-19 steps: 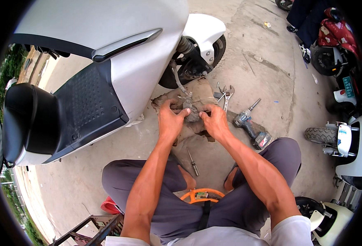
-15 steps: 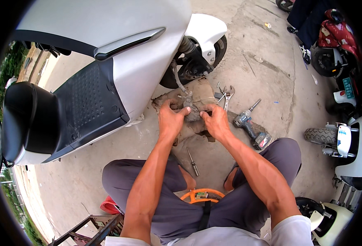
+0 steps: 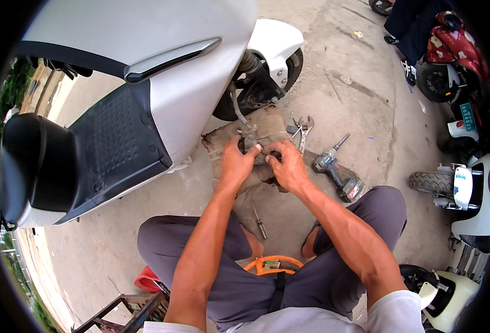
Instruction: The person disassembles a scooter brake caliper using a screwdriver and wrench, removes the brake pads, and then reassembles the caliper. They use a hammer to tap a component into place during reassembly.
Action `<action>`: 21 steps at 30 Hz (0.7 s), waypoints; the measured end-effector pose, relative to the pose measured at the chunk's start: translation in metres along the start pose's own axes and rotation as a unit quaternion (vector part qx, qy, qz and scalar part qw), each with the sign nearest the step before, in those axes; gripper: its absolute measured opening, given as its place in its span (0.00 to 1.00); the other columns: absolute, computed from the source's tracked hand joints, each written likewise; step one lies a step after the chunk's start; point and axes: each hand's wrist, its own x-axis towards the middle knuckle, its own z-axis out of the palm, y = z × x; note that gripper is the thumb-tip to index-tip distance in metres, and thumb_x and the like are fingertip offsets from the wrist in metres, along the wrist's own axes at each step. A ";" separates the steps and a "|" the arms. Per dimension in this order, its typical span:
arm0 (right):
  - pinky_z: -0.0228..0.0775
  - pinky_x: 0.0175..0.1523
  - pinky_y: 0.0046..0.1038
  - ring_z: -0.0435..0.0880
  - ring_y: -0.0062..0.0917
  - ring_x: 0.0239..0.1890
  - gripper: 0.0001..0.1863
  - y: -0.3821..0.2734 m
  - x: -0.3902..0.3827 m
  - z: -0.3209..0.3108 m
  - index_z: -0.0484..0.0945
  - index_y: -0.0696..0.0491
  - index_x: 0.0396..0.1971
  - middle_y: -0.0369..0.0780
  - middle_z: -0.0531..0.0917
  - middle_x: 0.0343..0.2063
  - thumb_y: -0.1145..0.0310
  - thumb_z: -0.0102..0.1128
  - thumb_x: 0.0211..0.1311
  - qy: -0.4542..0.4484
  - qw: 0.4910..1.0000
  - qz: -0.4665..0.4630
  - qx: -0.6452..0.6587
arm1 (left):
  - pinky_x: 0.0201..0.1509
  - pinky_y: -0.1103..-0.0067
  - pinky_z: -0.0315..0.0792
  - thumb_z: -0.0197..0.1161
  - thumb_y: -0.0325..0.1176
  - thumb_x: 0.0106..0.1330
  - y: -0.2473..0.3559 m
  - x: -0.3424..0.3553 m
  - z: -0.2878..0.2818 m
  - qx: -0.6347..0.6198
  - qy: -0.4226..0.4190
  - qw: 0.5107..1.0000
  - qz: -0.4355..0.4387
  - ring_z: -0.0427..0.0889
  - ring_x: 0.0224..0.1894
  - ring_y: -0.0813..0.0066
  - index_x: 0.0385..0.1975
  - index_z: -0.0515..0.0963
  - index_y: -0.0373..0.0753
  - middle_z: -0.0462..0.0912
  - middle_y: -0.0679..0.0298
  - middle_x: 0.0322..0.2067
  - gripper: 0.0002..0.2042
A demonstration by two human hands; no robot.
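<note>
A grimy grey metal part, apparently a brake caliper (image 3: 249,136), hangs on the end of a hose (image 3: 236,106) coming from the scooter's front wheel (image 3: 295,67). My left hand (image 3: 237,162) grips it from the left, thumb on top and fingers curled around it. From the right, my right hand (image 3: 287,165) pinches at its near end with thumb and forefinger; the fingertips nearly meet the left thumb. What lies between those fingertips is too small and hidden to tell. Beneath both hands lies a torn piece of brown cardboard (image 3: 273,117).
An adjustable wrench (image 3: 305,133) and a cordless power driver (image 3: 328,163) lie to the right. A screwdriver (image 3: 260,223) is between my feet. The white scooter (image 3: 195,100) stands at the left. Other parked scooters (image 3: 472,194) and a person's legs (image 3: 407,33) are at the right.
My right hand has moved slightly left, so the two hands are closer together at the part. The whole view has shifted a little.
</note>
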 end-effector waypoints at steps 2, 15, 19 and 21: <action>0.72 0.57 0.44 0.79 0.51 0.52 0.10 -0.001 -0.002 -0.001 0.83 0.54 0.45 0.51 0.79 0.46 0.73 0.63 0.64 0.000 1.000 0.000 -0.016 | 0.62 0.66 0.73 0.75 0.43 0.59 -0.006 0.002 -0.004 -0.003 -0.016 1.000 -0.003 0.83 0.57 0.51 0.63 0.73 0.26 0.81 0.40 0.56 0.36; 0.72 0.59 0.46 0.80 0.50 0.54 0.18 0.006 -0.004 -0.026 0.79 0.55 0.54 0.50 0.78 0.52 0.69 0.63 0.65 -0.056 0.996 -0.016 -0.068 | 0.65 0.64 0.71 0.74 0.46 0.61 -0.005 0.001 -0.004 -0.064 -0.082 0.994 -0.043 0.80 0.60 0.49 0.63 0.72 0.23 0.79 0.39 0.58 0.37; 0.74 0.56 0.46 0.82 0.52 0.50 0.16 0.003 0.001 -0.058 0.83 0.59 0.47 0.55 0.84 0.45 0.64 0.64 0.64 0.022 0.994 0.073 -0.077 | 0.64 0.64 0.72 0.73 0.48 0.61 0.001 0.001 -0.012 -0.065 -0.096 0.992 -0.038 0.81 0.58 0.49 0.62 0.73 0.24 0.82 0.39 0.55 0.36; 0.76 0.54 0.47 0.84 0.54 0.47 0.16 0.011 -0.007 -0.070 0.84 0.60 0.43 0.55 0.85 0.43 0.62 0.63 0.64 -0.026 0.989 0.097 -0.109 | 0.64 0.64 0.72 0.72 0.48 0.62 -0.003 0.004 -0.007 -0.048 -0.096 0.993 -0.047 0.81 0.59 0.48 0.61 0.73 0.24 0.82 0.39 0.55 0.36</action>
